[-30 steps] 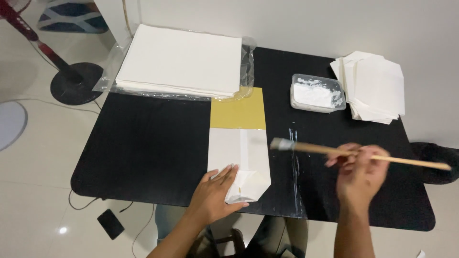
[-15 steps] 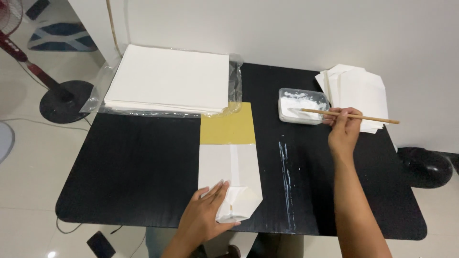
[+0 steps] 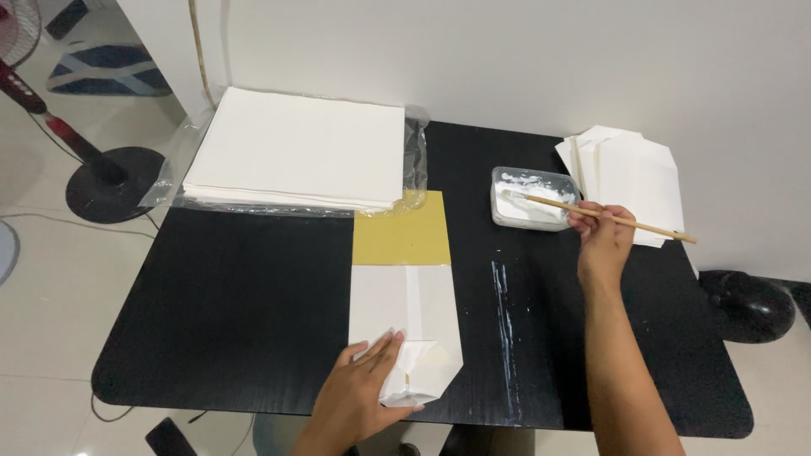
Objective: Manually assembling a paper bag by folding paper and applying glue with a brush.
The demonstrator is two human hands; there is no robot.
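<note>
Head view: left hand (image 3: 359,390) flat, fingers spread, pressing the near folded end of the white paper bag (image 3: 406,328) on the black table (image 3: 245,312). Right of the bag, a white paste smear (image 3: 502,308). Yellow board (image 3: 402,230) under the bag's far end. Right hand (image 3: 601,234) pinching a wooden brush (image 3: 596,215), bristles in the paste tub (image 3: 533,198). Beyond the bag: white sheet stack (image 3: 300,149); far right, finished bags (image 3: 629,177).

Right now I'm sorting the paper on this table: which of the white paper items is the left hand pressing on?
The folded white paper bag at the table's front edge, under the left hand; the large sheet stack and small pile lie untouched at the back.
</note>
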